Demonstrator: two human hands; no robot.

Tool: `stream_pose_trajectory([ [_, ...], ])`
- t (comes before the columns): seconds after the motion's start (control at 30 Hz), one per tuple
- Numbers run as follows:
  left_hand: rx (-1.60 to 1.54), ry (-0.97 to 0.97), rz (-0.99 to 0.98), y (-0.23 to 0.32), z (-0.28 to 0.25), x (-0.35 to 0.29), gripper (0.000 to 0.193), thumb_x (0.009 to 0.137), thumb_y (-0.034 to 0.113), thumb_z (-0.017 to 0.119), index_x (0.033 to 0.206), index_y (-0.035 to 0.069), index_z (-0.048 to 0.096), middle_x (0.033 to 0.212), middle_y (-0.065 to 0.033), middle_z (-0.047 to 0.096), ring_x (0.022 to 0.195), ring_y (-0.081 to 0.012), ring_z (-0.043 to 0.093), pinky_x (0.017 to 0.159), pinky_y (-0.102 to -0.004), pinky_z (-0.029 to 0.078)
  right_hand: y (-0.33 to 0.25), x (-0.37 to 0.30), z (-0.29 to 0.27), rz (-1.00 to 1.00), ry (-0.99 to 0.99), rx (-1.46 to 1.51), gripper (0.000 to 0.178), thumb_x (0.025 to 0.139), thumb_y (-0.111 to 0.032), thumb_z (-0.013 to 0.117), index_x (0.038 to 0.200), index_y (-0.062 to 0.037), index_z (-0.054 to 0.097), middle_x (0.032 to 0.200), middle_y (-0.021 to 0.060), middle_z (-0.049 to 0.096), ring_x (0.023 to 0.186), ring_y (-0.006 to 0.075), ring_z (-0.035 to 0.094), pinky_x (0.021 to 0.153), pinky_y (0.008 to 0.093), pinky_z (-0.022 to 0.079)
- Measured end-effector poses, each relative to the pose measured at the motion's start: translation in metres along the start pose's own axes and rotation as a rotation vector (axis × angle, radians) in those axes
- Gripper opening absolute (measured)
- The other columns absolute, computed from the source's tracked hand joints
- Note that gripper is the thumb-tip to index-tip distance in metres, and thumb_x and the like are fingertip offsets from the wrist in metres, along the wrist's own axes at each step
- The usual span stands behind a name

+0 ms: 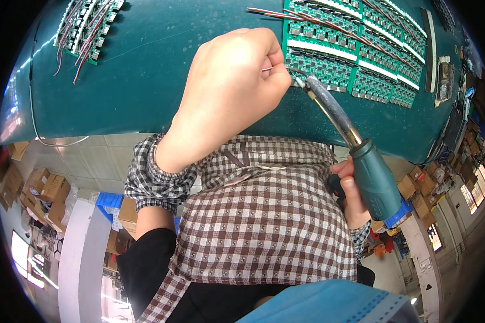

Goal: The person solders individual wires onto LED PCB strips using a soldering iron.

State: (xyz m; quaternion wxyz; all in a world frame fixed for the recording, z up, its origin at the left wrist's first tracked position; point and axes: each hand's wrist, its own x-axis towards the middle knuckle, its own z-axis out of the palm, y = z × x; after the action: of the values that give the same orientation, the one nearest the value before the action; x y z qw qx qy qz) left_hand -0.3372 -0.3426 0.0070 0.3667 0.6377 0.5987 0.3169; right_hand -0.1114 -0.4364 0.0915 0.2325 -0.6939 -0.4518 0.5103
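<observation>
My left hand is closed in a pinch on a thin wire, its knuckles turned up, at the near left corner of a panel of green circuit boards. My right hand grips the green handle of a soldering iron. The iron slants up and leftward, its tip close to the board edge beside my left fingertips. Whether tip and wire touch cannot be made out. Red and black wires lie across the panel, which carries white connector strips.
More green boards with wires lie at the far left of the green-topped table. Right of the panel are a long dark bar and a small metal-framed tray. Cardboard boxes stand beyond the table. A white cable hangs at the left.
</observation>
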Motion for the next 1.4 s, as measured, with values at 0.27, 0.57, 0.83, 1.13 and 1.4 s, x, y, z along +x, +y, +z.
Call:
stream_pose_trajectory([
  [0.27, -0.02, -0.003, -0.006, 0.001, 0.001, 0.001, 0.006, 0.072, 0.001, 0.064, 0.075, -0.001, 0.06, 0.062, -0.0029, 0.056, 0.056, -0.0071, 0.053, 0.054, -0.0212, 0.045, -0.004, 0.001, 0.002, -0.049, -0.004, -0.054, 0.027, 0.082, -0.016, 0.064, 0.099, 0.0052, 0.059, 0.084, 0.0108, 0.061, 0.081, 0.0251, 0.062, 0.083, 0.0418, 0.048],
  [0.57, -0.011, 0.0, -0.007, 0.001, 0.001, 0.001, 0.006, 0.072, 0.002, 0.065, 0.075, 0.0, 0.06, 0.062, -0.0025, 0.056, 0.056, -0.007, 0.053, 0.054, -0.021, 0.045, 0.0, -0.003, -0.002, -0.05, 0.022, -0.016, 0.033, 0.082, -0.018, 0.065, 0.102, 0.0068, 0.058, 0.085, 0.0118, 0.06, 0.081, 0.026, 0.062, 0.078, 0.0405, 0.049],
  [0.83, -0.021, 0.003, -0.015, 0.001, -0.001, 0.0, 0.005, 0.072, 0.002, 0.065, 0.075, 0.0, 0.061, 0.062, -0.0022, 0.056, 0.055, -0.0065, 0.053, 0.053, -0.0204, 0.045, 0.0, -0.003, 0.002, -0.053, 0.052, 0.057, 0.029, 0.082, -0.015, 0.066, 0.1, 0.0061, 0.059, 0.088, 0.0131, 0.06, 0.083, 0.0253, 0.062, 0.077, 0.0397, 0.051],
  [1.13, -0.011, 0.007, -0.002, 0.008, 0.002, 0.004, 0.005, 0.073, 0.002, 0.065, 0.076, 0.0, 0.061, 0.062, -0.0031, 0.055, 0.056, -0.007, 0.051, 0.053, -0.0218, 0.044, 0.004, -0.002, -0.006, -0.101, 0.044, 0.089, 0.028, 0.084, -0.014, 0.063, 0.102, 0.007, 0.057, 0.09, 0.0146, 0.058, 0.084, 0.0263, 0.062, 0.076, 0.0398, 0.053],
  [1.4, -0.093, -0.096, -0.247, 0.009, -0.015, -0.006, 0.007, 0.075, 0.004, 0.064, 0.079, 0.0, 0.061, 0.066, -0.0062, 0.058, 0.061, -0.0109, 0.055, 0.058, -0.025, 0.045, 0.008, 0.011, -0.086, -0.428, 0.662, 0.284, 0.032, 0.089, -0.009, 0.057, 0.115, 0.0086, 0.053, 0.087, 0.014, 0.061, 0.079, 0.0259, 0.064, 0.07, 0.0375, 0.057],
])
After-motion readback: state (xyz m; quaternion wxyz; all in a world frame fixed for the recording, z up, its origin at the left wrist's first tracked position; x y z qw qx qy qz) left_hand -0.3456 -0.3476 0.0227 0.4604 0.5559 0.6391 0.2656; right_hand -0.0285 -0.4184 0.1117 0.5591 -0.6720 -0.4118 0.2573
